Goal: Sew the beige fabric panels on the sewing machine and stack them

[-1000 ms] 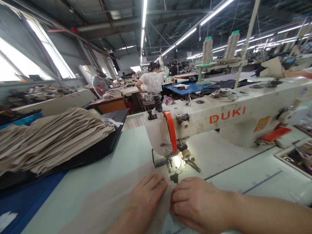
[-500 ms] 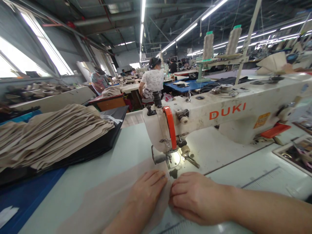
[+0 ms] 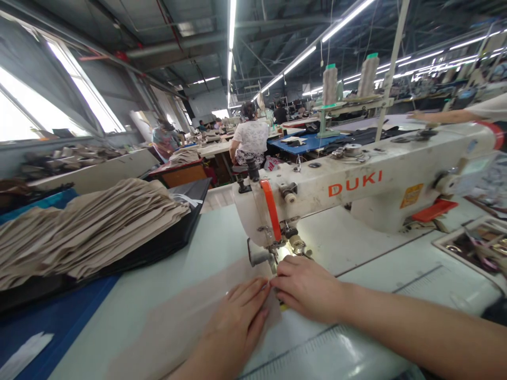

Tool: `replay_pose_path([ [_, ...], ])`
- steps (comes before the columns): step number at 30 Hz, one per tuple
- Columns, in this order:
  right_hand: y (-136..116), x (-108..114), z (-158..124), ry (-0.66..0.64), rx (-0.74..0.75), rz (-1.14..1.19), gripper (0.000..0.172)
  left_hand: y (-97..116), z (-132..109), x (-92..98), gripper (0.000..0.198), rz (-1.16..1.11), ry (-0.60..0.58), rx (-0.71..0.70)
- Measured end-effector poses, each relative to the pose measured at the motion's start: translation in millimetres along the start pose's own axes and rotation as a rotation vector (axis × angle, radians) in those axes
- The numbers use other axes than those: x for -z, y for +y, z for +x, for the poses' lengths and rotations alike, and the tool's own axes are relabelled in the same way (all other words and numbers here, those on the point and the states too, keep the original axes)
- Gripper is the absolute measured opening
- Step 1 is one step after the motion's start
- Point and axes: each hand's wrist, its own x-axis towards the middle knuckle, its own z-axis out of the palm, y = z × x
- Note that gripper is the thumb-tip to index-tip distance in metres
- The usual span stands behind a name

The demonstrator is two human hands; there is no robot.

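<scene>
A thin, pale pinkish sheet of fabric point(image 3: 170, 322) lies on the light green table, its right edge near the needle area of a white sewing machine point(image 3: 356, 174). My left hand point(image 3: 235, 322) rests flat on that sheet, fingers stretched toward the edge and thumb apart. Just in front of the presser foot, my right hand point(image 3: 307, 287) has its fingers bent and pinched together at the fabric's edge, the tips meeting those of my left hand. The right hand covers part of the needle plate, and its thumb is partly hidden.
Stacked beige fabric pieces point(image 3: 99, 227) lie on black material at the left. A ruler scale point(image 3: 301, 351) runs along the table. To the right is a tray point(image 3: 447, 243) of small items. Thread cones point(image 3: 329, 87) stand behind the machine; a co-worker's arm point(image 3: 447, 116) reaches in at the right.
My right hand has moved up and slightly left, closer to the presser foot. The left thumb now shows apart from its fingers. The view has shifted slightly, and a co-worker's arm shows more at right.
</scene>
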Motion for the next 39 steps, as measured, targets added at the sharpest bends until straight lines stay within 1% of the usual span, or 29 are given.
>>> replay_pose_path([
  [3,2,-2,4,0.034,-0.007,-0.005,0.018,-5,3,-3.3,0.039,-0.016,-0.009,0.025],
  [7,8,-5,8,0.062,-0.042,-0.023,0.019,-12,24,-8.8,0.037,-0.022,0.027,0.022],
  [11,14,-5,10,0.076,-0.073,-0.053,0.022,-16,41,-13.4,0.038,0.008,0.019,0.012],
  [13,15,-4,9,0.082,-0.08,-0.062,0.022,-15,41,-14.8,0.038,0.007,0.014,0.006],
  [18,16,-4,3,0.108,-0.086,-0.066,0.026,-9,28,-15.4,0.038,-0.016,-0.005,-0.015],
  [21,15,-6,2,0.096,-0.079,-0.071,0.024,-6,24,-14.6,0.038,0.008,-0.025,-0.023],
  [25,16,-4,3,0.065,-0.069,-0.087,0.023,-7,29,-14.5,0.038,-0.017,-0.013,-0.012],
  [29,17,-1,4,0.034,-0.073,-0.099,0.025,-10,35,-15.8,0.037,-0.021,0.006,-0.036],
  [34,19,-2,5,0.022,-0.077,-0.101,0.027,-13,39,-16.2,0.037,0.0,0.003,-0.053],
  [39,20,-2,6,0.01,-0.08,-0.104,0.026,-14,40,-18.7,0.037,-0.031,0.018,-0.034],
])
